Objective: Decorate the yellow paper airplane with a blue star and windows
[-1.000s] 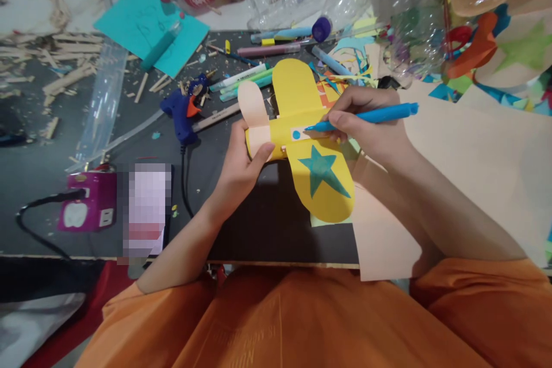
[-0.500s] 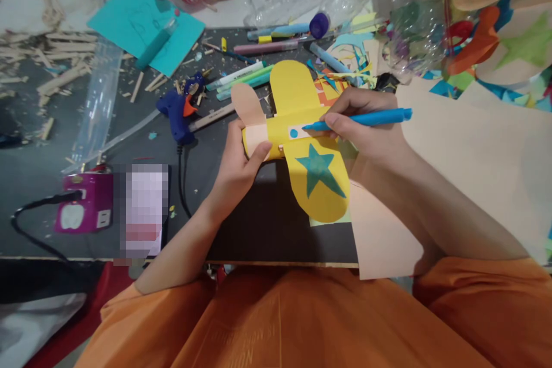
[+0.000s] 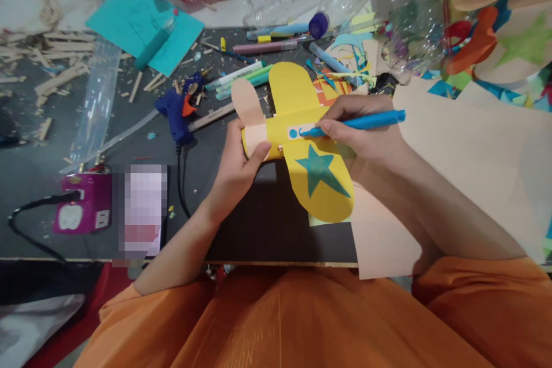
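Yellow paper plane [image 3: 308,144] sits over the dark table [image 3: 259,230] at centre, its left end clasped by the left hand [image 3: 239,164]. Right of that, the right hand [image 3: 366,129] pinches a blue marker [image 3: 357,122], tip on the plane's pale strip beside a blue dot. A blue glue gun [image 3: 176,112] lies far left of the plane.

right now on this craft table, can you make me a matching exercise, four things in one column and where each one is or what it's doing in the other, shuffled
Things:
1. blue felt-tip marker
2. dark blue hot glue gun
3. teal paper star
4. purple power strip block

Places or states:
A. lying on the dark table, left of the yellow paper plane
B. stuck on the plane's near wing
C. held in the right hand, tip on the pale strip along the plane's body
D. near the table's front edge at far left, with a black cord

Pairs: 1-C, 2-A, 3-B, 4-D
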A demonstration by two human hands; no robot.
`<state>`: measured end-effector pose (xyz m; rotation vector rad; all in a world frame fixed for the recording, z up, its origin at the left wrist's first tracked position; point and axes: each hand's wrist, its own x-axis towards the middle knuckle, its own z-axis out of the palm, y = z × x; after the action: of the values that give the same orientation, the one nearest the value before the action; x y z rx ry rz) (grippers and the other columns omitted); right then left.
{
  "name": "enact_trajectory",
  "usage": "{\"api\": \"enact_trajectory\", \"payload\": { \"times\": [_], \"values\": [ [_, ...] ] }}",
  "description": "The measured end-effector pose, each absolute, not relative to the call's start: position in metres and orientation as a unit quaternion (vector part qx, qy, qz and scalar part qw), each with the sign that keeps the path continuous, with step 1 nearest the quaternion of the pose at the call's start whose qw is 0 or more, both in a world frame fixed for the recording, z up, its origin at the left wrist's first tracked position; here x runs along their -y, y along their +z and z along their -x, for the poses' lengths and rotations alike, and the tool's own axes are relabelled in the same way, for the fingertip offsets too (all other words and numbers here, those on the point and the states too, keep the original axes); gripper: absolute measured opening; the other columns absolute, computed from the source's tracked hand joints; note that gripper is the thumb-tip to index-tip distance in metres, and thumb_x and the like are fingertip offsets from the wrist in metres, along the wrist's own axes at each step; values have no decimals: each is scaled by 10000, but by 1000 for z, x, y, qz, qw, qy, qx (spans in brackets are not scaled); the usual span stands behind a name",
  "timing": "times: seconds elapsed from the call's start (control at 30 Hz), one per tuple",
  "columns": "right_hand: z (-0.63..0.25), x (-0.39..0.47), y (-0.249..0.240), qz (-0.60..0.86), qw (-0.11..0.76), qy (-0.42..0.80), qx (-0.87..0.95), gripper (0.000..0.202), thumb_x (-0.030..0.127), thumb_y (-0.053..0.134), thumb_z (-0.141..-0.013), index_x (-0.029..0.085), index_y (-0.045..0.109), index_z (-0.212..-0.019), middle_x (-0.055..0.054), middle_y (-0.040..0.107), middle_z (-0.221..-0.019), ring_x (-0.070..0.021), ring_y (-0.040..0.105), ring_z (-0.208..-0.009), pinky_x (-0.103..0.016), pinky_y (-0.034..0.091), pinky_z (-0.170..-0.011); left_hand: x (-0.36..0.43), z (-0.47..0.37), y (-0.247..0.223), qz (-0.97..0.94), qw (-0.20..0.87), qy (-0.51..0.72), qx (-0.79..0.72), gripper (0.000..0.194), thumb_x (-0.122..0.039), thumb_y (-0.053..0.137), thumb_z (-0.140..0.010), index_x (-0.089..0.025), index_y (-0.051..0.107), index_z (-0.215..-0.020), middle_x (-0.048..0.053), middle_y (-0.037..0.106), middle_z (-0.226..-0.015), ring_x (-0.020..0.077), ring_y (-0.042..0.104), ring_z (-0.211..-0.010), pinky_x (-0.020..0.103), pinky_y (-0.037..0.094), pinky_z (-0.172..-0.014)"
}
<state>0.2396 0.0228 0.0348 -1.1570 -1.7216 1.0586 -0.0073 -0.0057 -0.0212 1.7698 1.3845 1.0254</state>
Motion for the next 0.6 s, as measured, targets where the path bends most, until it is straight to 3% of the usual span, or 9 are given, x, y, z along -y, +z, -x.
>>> {"api": "enact_trajectory", "payload": {
  "times": [0.33,0.6],
  "values": [
    [-239,-24,37,462,425,427,650,280,352,722,-811,236,591,-592,17,557,-536,-130,493,-496,-315,384,-486,6,5,-21,-677,332,405,-517,569,-747,568,-919,-241,480,-1163,38,592,-1050,195,605,-881,329,510,-797],
    [-236,-24,35,461,437,414,652,359,476,743,-812,248,576,-589,27,537,-522,-127,472,-493,-308,368,-476,6,7,-23,-676,326,399,-527,589,-761,570,-909,-245,482,-1180,42,591,-1064,211,609,-915,372,521,-879]
  ]
}}
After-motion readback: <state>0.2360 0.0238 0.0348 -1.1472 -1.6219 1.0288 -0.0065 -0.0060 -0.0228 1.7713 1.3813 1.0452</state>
